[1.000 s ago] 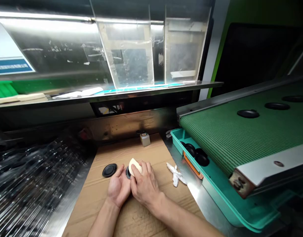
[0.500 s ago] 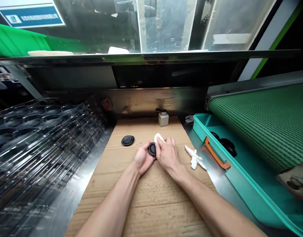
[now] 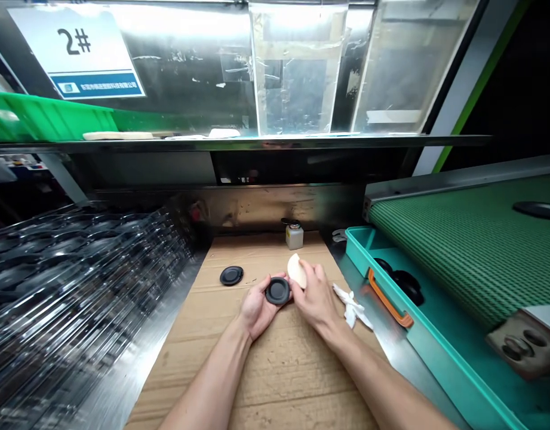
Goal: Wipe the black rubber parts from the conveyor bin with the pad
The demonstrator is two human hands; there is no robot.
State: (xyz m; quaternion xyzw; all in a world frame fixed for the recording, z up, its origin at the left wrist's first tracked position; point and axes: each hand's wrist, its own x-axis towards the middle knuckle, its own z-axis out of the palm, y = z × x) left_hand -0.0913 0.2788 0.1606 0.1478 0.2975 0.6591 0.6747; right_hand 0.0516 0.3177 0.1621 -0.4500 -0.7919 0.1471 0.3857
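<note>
My left hand [image 3: 258, 306] is closed around a round black disc [image 3: 277, 291], held just above a brown cardboard sheet [image 3: 266, 370]. My right hand [image 3: 316, 295] pinches a small cream-white pad [image 3: 297, 270] right beside the disc's right edge. A second black disc [image 3: 231, 275] lies flat on the cardboard, to the left of my hands.
A small white bottle [image 3: 294, 235] stands at the back of the cardboard. A crumpled white cloth [image 3: 353, 306] lies to the right. A teal tray [image 3: 440, 352] holds black discs [image 3: 402, 282] below a green conveyor belt [image 3: 472, 245]. Clear plastic trays [image 3: 73, 280] are stacked at the left.
The pad has come off the top of the disc to its right side, and the disc now faces up in my left hand. The camera view has tilted.
</note>
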